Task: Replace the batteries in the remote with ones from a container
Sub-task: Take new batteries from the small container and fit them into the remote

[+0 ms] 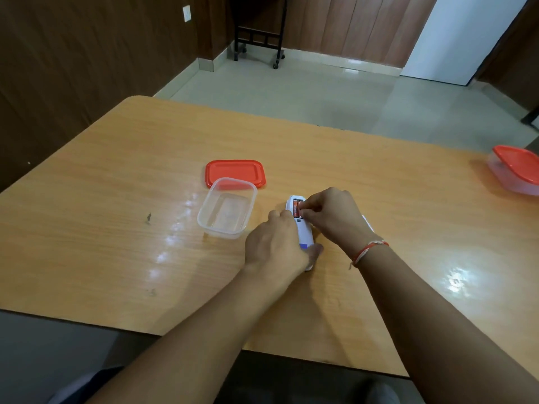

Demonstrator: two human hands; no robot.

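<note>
Remote (303, 231) first: we see it lying white and back-up on the table (116, 228), near the middle and toward our side, with its battery bay open at the far end. Our left hand (277, 246) curls round its near half, thumb along the right edge, and holds it down against the wood. Our right hand (332, 217), a red and white thread (368, 251) tied at its wrist, reaches in from the right; its thumb and fingertips pinch an orange battery (297, 209) lying in the bay. Whether a second cell sits beside that one we cannot tell. A sliver of something white (368, 223) shows on the table behind the right wrist; we cannot tell what it is.

Just left of the remote stands a clear plastic container (227, 209), open, with nothing that we can make out inside. Behind it, touching or overlapped by its far rim, its red lid (234, 172) lies flat on the table.

Well apart, at the far right edge of the table, a second clear container with a red lid (516, 167) sits tilted and partly cut off by the frame.

Beyond the table lie a pale tiled floor (291, 94), brown wood-panelled walls (73, 68) and a black wheeled stand (258, 39).
</note>
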